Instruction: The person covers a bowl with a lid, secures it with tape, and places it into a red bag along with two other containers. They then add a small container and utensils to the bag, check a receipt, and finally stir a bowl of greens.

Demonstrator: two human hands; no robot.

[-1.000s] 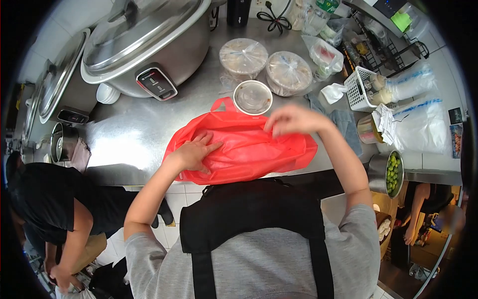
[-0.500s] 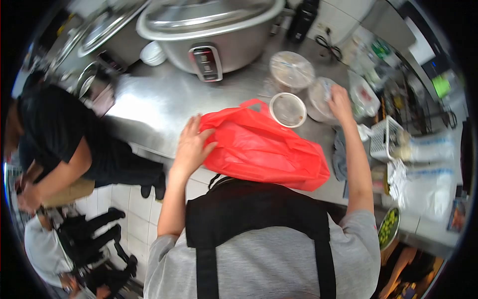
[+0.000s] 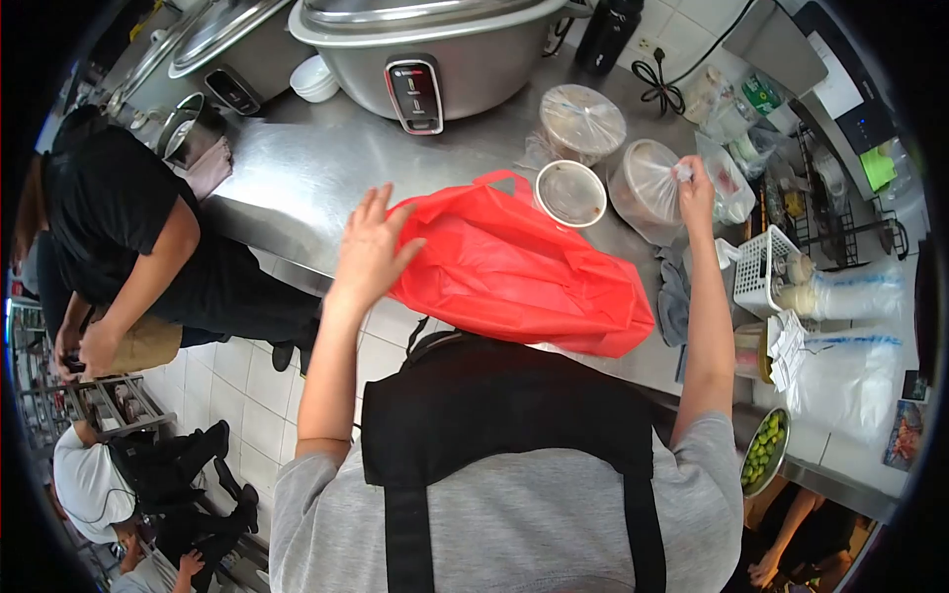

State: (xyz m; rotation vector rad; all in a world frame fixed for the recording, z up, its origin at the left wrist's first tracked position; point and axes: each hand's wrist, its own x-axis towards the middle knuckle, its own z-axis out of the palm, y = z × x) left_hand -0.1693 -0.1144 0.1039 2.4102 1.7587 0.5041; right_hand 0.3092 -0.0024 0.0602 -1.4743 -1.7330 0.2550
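A red fabric tote bag [image 3: 534,272] lies on the steel counter in front of my body, its mouth gaping upward. My left hand [image 3: 368,259] is at the bag's left edge with fingers spread; the thumb overlaps the red cloth. At the right, my right hand [image 3: 696,194] pinches the gathered top of a clear plastic bag [image 3: 645,188] that has a round tub inside. The film is drawn tight toward my fingers. Behind the tote stand a round white-rimmed container [image 3: 570,194] and another bagged tub [image 3: 583,121].
A large rice cooker [image 3: 435,74] stands at the back, with a black bottle [image 3: 608,38] beside it. At right are a white basket [image 3: 763,272], plastic bags [image 3: 852,361] and a bowl of small green fruit [image 3: 765,453]. A co-worker in black [image 3: 129,198] stands at left.
My right hand has drawn the clear bag's top rightward, and the film is now tighter round the tub. My left hand remains spread beside the tote, slightly higher in view.
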